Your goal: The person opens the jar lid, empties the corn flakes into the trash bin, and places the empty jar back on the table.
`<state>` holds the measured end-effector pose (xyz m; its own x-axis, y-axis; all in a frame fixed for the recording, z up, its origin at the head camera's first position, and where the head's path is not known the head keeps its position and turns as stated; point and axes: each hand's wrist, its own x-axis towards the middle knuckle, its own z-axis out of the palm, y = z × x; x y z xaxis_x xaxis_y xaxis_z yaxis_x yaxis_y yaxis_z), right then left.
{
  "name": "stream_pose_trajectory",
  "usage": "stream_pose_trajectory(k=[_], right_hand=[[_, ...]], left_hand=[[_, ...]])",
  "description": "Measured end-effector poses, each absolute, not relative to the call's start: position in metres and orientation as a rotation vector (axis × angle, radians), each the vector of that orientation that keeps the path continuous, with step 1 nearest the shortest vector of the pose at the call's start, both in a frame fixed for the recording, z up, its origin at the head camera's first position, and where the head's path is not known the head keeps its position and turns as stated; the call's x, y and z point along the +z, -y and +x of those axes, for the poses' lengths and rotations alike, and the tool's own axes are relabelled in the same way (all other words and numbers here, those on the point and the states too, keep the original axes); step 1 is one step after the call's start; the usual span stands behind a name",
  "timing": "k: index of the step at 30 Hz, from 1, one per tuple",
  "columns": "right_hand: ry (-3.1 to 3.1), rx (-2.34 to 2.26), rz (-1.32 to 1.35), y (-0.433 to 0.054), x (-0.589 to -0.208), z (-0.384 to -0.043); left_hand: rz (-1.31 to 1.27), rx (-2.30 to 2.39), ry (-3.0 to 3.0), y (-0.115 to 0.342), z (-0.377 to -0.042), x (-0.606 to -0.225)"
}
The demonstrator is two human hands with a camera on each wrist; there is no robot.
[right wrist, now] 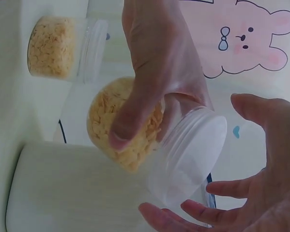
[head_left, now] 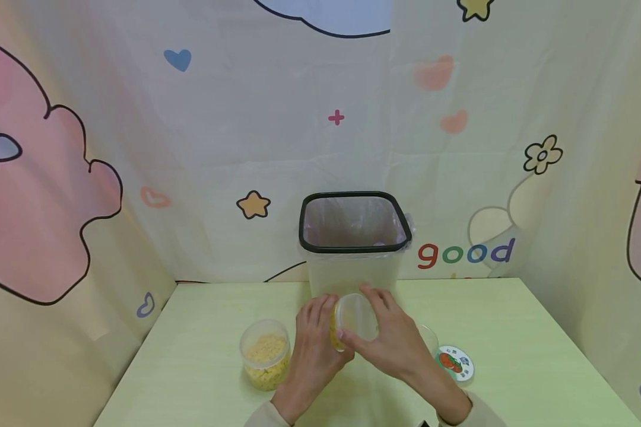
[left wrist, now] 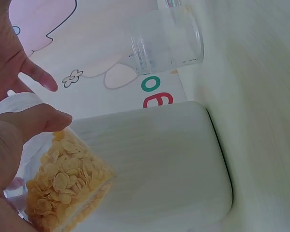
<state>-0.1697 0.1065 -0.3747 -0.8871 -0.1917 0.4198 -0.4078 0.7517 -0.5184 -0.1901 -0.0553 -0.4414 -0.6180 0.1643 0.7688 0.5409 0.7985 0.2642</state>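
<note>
My left hand grips a clear plastic jar of yellow flakes, thumb on one side. The jar is tilted, and a translucent white lid covers its end. My right hand is at that lid, fingers spread around it; the right wrist view shows a gap between fingers and lid. Left of the hands, a second clear jar stands upright, partly filled with similar flakes. To the right, partly behind my right hand, is a clear jar with no flakes visible in it.
Behind the hands stands a pale bin with a black rim and a plastic liner. A round disc with a red printed picture lies on the pale green table, right of the hands. A printed curtain hangs behind the table.
</note>
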Motion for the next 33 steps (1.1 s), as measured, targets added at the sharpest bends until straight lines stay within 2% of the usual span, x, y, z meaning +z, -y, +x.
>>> stream_pose_trajectory(k=[15,33], right_hand=[[2.544,0.879,0.554,-0.106,-0.380,-0.174],[2.384,0.685,1.074,-0.125,-0.377,-0.183]], left_hand=[[-0.532,-0.581,2.182,0.054,-0.190,-0.442],[-0.541,-0.576,2.211,0.054,-0.186,-0.441]])
